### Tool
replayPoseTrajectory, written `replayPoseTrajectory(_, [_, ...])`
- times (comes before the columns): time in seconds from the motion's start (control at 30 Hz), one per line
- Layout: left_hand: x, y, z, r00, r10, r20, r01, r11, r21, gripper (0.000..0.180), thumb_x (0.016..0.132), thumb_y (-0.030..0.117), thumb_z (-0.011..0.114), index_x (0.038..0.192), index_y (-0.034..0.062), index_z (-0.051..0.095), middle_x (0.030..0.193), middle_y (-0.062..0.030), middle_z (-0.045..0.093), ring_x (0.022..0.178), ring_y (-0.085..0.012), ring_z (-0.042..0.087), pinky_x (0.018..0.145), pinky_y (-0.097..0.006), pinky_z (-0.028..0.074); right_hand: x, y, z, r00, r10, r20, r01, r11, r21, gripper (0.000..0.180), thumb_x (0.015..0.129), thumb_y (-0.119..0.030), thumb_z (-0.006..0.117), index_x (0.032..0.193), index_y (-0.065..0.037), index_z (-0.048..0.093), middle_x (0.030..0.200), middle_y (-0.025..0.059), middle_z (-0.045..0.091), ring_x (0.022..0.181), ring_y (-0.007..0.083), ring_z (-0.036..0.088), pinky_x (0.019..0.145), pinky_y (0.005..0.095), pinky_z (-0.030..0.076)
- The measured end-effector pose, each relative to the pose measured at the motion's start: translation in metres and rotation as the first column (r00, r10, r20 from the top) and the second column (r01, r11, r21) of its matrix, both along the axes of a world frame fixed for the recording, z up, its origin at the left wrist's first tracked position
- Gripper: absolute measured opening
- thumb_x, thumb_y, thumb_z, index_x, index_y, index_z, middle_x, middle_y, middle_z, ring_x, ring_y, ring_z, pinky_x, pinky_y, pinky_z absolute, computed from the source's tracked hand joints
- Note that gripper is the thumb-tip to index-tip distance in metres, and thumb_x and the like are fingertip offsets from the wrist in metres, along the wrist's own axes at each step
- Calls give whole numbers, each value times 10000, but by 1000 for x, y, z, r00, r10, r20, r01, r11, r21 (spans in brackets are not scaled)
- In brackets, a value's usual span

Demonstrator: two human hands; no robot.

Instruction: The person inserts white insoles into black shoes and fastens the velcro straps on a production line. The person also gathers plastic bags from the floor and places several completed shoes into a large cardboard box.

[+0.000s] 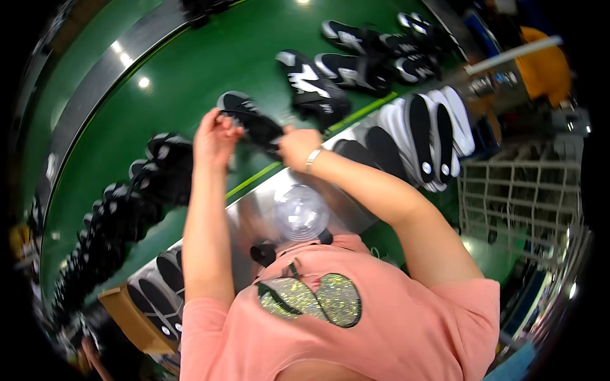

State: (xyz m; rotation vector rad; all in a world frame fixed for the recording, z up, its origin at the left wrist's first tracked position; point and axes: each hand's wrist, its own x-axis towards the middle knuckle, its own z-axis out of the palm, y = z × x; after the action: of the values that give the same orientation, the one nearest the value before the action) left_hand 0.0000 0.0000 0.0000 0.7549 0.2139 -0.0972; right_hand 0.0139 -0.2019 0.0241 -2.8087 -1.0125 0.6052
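Note:
A black and grey sneaker [251,122] is held up over the green conveyor belt, its toe pointing to the far left. My right hand [300,148] is closed round its heel end, and a pale band circles that wrist. At the toe, my left hand [217,136] has its fingers curled together close to the shoe's edge. What those fingers pinch, if anything, is too small and blurred to tell. A clear round plastic container [301,213] is close to my chest, below the right hand.
Dark sneakers [108,216] line the green belt [190,82] at left; more black and white sneakers [311,89] lie beyond my right hand. Insoles [416,136] stack at right by a wire basket [518,203]. A cardboard box [130,320] of insoles stands at lower left.

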Motion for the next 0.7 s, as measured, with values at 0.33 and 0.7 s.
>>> replayPoseTrajectory(0.33, [-3, -92, 14, 972, -179, 150, -195, -270, 943, 553, 607, 266, 725, 1032, 47, 447, 969, -144, 545, 909, -334, 514, 775, -405, 408, 11, -158, 65, 834, -477, 279, 268, 790, 551, 295, 719, -230, 608, 925, -27, 553, 952, 155, 545, 915, 305, 507, 772, 378, 419])
replayPoseTrajectory(0.7, [19, -74, 15, 951, -105, 290, -304, -172, 937, 170, 778, 211, 549, 845, 70, 616, 798, -115, 606, 749, -306, 569, 673, -372, 450, -2, -266, 69, 523, -733, 436, 804, 594, 35, 423, 647, -395, 670, 914, -97, 531, 915, 113, 585, 872, 299, 562, 712, 426, 429])
